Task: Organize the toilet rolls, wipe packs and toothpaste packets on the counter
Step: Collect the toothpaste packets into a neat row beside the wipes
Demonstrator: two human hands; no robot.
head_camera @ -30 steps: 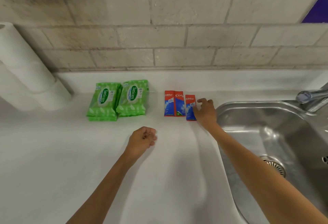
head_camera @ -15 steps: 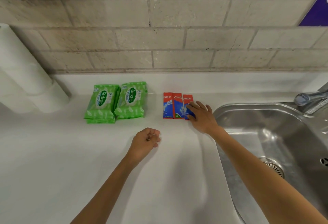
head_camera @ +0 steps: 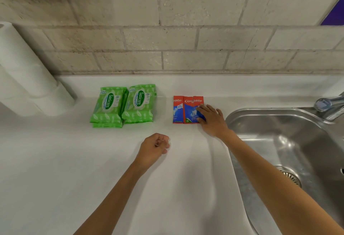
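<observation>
Three red and blue toothpaste packets (head_camera: 184, 109) lie flat in a row on the white counter (head_camera: 74, 160). My right hand (head_camera: 212, 119) rests with straight fingers on the rightmost packet, covering its lower right part. Two stacks of green wipe packs (head_camera: 108, 107) (head_camera: 140, 104) sit side by side to the left of the packets. White toilet rolls (head_camera: 28, 78) are piled at the far left against the wall. My left hand (head_camera: 154, 147) is a loose fist on the counter in front of the packets, holding nothing.
A steel sink (head_camera: 290, 141) with a drain (head_camera: 290, 177) fills the right side, its rim just right of my right hand. A tap (head_camera: 330, 105) stands at its far right corner. A brick wall (head_camera: 167, 39) backs the counter.
My right hand has pushed the rightmost toothpaste packet up and left, flush with the other two, then flattened onto it. My left hand has stayed still.
</observation>
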